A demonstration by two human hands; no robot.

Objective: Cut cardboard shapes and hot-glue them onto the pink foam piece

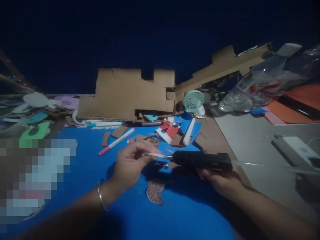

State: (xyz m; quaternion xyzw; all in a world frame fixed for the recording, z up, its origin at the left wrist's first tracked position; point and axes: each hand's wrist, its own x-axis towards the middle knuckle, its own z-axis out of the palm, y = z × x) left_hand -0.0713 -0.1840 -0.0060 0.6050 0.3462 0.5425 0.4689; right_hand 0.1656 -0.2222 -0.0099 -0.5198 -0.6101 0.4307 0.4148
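Observation:
My left hand (pixel 132 161), with a silver bangle at the wrist, pinches a small white strip (pixel 156 154) that looks like paper. In my right hand (pixel 222 181) is a black hot glue gun (pixel 202 160), its metal nozzle pointing left and meeting the strip's end. A clear glue stick (pixel 252 164) sticks out of the gun's back. Below the hands, a patterned paper cutout shaped like butterfly wings (pixel 154 191) lies on the blue mat (pixel 185 213). Two small dark round pieces (pixel 161 165) sit just under the strip.
Behind the mat stands a cut cardboard piece (pixel 130 93). A mint hand fan (pixel 193 101), a pink-capped marker (pixel 117 141) and paper scraps (pixel 168 131) lie nearer. Plastic bottles (pixel 260 83) lean at the right; coloured foam cutouts (pixel 36 133) pile at the left.

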